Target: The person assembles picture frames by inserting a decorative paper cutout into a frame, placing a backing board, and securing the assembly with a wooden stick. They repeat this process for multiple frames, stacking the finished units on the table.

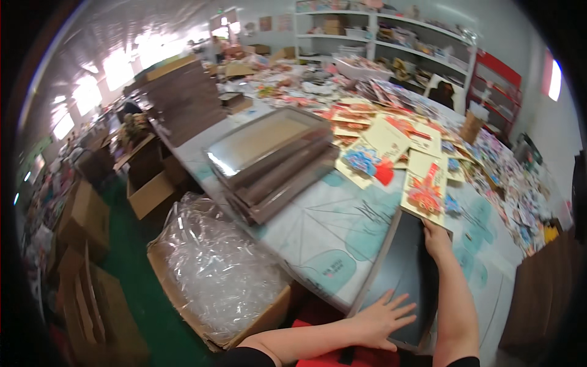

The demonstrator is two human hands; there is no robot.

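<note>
A shallow box (403,278) with a dark, glossy inside and brownish rim lies at the near edge of the table. Over its near end my left hand (380,321) is spread flat, fingers apart, holding nothing. At the far end my right hand (437,240) has its fingers closed on the lower edge of a cream card (417,164) bearing a red and orange ornament. Its fingertips are partly hidden. Beyond lie more cream cards (386,137), several overlapping, one with a blue ornament (361,160) and red tassel.
Left of centre sit stacked brown boxes (269,205) with a clear-window lid. Below the table edge stands a carton (160,257) full of clear plastic wrap (220,269). A tall brown stack (183,101) rises at the far left; heaped small goods (513,189) cover the right side.
</note>
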